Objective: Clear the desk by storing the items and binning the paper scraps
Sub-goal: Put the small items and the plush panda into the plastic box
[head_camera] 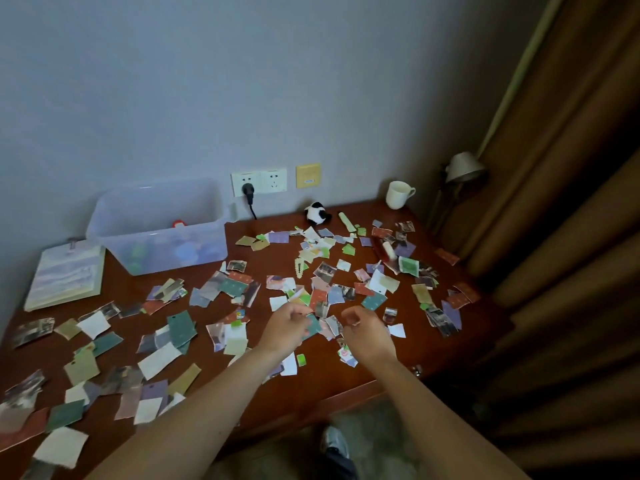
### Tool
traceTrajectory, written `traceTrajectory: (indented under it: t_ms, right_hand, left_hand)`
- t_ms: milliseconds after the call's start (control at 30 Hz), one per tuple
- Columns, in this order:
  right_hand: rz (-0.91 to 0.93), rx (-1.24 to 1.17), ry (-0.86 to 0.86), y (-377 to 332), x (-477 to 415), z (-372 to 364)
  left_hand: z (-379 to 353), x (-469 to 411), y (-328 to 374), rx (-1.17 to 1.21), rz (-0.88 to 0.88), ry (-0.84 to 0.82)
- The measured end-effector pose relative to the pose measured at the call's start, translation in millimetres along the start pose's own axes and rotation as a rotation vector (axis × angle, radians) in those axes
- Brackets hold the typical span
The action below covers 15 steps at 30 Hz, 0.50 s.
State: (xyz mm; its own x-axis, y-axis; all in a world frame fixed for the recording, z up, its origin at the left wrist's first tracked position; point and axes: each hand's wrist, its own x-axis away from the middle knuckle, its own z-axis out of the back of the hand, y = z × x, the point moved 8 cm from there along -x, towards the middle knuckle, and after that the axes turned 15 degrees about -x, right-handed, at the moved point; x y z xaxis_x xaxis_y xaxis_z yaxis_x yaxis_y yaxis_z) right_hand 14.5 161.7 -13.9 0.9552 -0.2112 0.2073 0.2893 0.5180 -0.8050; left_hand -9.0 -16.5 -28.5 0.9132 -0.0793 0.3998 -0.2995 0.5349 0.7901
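Left hand pinches a teal paper scrap, right hand curled, contents untellable; torn coloured paper scraps litter the red-brown wooden desk: clearing seemingly barely begun.

Reaching fwd w/ both forearms, bare, angled inward from lower frame edge. Pinching teal scrap w/ left hand, fingers curled round it, back of hand up. Hovering right hand just beside, not touching left, knuckles up, fingers curled under toward palm; can't tell whether anything's gripped inside. Wrists approx level, roughly straight.
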Motion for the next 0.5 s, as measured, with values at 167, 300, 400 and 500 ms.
traceTrajectory:
  t_ms: [167,300,400,500]
  right_hand:
    - [-0.008,-0.012,-0.027,4.2,-21.1,8.4]
    - [0.027,0.002,-0.087,2.5,-55.3,11.2]
    - [0.058,-0.008,-0.132,0.3,-91.1,15.6]
    - [0.097,0.002,-0.202,-5.0,-129.4,19.1]
  left_hand:
    - [-10.7,-14.0,11.4,0.011,-0.018,-0.005]
    - [-14.9,-43.7,16.4,0.042,0.022,0.038]
    - [-17.7,-71.4,27.6,0.090,0.049,0.085]
    - [-21.9,-97.2,42.1,0.137,0.076,0.136]
